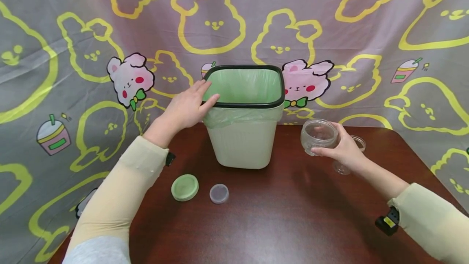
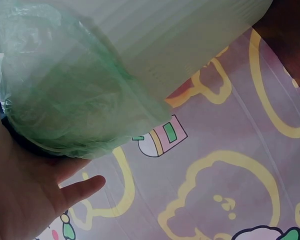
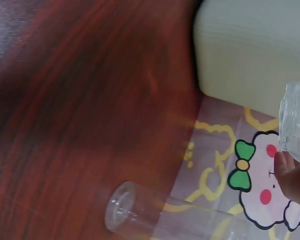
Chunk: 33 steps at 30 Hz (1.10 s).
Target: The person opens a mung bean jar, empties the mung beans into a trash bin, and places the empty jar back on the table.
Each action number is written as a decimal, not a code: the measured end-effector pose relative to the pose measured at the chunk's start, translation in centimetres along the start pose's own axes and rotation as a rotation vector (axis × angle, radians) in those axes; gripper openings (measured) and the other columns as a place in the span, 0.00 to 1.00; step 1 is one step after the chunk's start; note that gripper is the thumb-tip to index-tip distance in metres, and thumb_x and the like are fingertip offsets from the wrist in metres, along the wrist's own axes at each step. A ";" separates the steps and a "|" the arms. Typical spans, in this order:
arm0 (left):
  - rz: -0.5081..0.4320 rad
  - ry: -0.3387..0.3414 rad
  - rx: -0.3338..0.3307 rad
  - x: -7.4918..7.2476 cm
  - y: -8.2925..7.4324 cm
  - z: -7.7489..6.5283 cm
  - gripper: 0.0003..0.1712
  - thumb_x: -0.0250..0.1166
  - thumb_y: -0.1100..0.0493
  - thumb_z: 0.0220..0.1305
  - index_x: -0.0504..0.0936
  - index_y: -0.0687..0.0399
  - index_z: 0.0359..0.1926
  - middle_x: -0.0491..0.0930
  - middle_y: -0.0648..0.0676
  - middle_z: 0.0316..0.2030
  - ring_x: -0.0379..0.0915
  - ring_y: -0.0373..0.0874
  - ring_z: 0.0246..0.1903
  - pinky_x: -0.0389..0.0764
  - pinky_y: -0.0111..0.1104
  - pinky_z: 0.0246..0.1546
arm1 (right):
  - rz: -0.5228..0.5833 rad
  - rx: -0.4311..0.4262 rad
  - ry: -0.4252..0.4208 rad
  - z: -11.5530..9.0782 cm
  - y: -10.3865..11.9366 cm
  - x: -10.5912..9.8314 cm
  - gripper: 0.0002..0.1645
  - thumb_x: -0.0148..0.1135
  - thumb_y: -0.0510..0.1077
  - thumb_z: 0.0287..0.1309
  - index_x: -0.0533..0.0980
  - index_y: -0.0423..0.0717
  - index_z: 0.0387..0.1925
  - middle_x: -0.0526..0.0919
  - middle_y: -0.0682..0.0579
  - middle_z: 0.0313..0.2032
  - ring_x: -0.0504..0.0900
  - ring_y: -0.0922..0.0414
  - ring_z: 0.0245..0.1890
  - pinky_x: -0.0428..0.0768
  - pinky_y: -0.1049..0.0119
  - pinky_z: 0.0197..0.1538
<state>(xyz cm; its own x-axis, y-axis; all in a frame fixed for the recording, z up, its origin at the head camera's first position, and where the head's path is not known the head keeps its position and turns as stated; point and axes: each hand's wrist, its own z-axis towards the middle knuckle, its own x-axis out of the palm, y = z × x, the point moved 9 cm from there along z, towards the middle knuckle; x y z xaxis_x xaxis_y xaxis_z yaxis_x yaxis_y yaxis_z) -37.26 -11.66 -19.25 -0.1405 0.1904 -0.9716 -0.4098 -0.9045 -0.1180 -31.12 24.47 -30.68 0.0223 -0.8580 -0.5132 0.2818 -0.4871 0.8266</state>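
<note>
A pale bin with a black rim stands upright at the back of the table, lined with a green plastic bag folded over its edge. My left hand rests at the bin's left rim, fingers and thumb extended; the left wrist view shows it beside the bag's fold. To the bin's right, my right hand grips a round clear jar from its right side, held above the table with its mouth up and no lid on it. Behind that hand a tall clear container stands on the table, partly hidden in the head view.
Left of centre on the dark wooden table lie a green lid and a smaller translucent lid, in front of the bin. A patterned curtain hangs close behind the table and along its sides.
</note>
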 end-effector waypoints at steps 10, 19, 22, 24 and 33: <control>0.051 -0.022 0.023 -0.3 -0.1 0.0 0.43 0.37 0.33 0.73 0.53 0.58 0.75 0.51 0.62 0.73 0.47 0.55 0.72 0.56 0.51 0.66 | -0.046 0.063 0.027 -0.5 -2.4 1.4 0.53 0.76 0.43 0.49 0.52 0.29 0.66 0.68 0.33 0.61 0.67 0.40 0.58 0.66 0.71 0.50; 0.067 -0.014 0.027 -0.1 -0.1 0.0 0.43 0.37 0.33 0.73 0.54 0.59 0.75 0.52 0.63 0.73 0.46 0.55 0.72 0.56 0.50 0.66 | -0.057 0.122 0.036 -0.8 -4.8 2.7 0.56 0.77 0.44 0.47 0.51 0.27 0.65 0.70 0.30 0.57 0.70 0.39 0.56 0.68 0.56 0.53; 0.073 -0.014 0.027 -0.1 -0.2 0.0 0.43 0.37 0.33 0.73 0.54 0.59 0.75 0.52 0.62 0.73 0.47 0.55 0.72 0.56 0.50 0.66 | -0.049 0.130 0.053 -0.9 -5.7 3.2 0.55 0.76 0.43 0.48 0.50 0.27 0.65 0.71 0.30 0.55 0.74 0.41 0.52 0.73 0.63 0.49; 0.078 -0.013 0.028 -0.1 -0.2 0.0 0.43 0.37 0.33 0.73 0.55 0.59 0.75 0.52 0.62 0.73 0.47 0.55 0.72 0.56 0.50 0.66 | -0.057 0.141 0.061 -1.1 -6.2 3.4 0.55 0.76 0.43 0.49 0.50 0.27 0.65 0.72 0.30 0.53 0.76 0.42 0.50 0.74 0.65 0.46; 0.090 -0.004 0.026 -0.1 -0.3 0.0 0.43 0.37 0.33 0.73 0.54 0.58 0.75 0.51 0.62 0.73 0.46 0.54 0.72 0.56 0.51 0.66 | -0.085 0.192 0.075 -1.5 -8.1 4.4 0.57 0.76 0.48 0.48 0.50 0.26 0.66 0.73 0.28 0.52 0.74 0.38 0.52 0.70 0.49 0.51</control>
<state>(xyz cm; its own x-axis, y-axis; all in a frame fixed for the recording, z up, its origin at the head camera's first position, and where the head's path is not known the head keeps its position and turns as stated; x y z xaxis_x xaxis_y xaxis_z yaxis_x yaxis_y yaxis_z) -37.13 -11.44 -19.10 -0.1812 0.1106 -0.9772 -0.4190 -0.9077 -0.0250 -31.81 24.85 -39.98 0.0798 -0.8012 -0.5931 0.0985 -0.5858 0.8045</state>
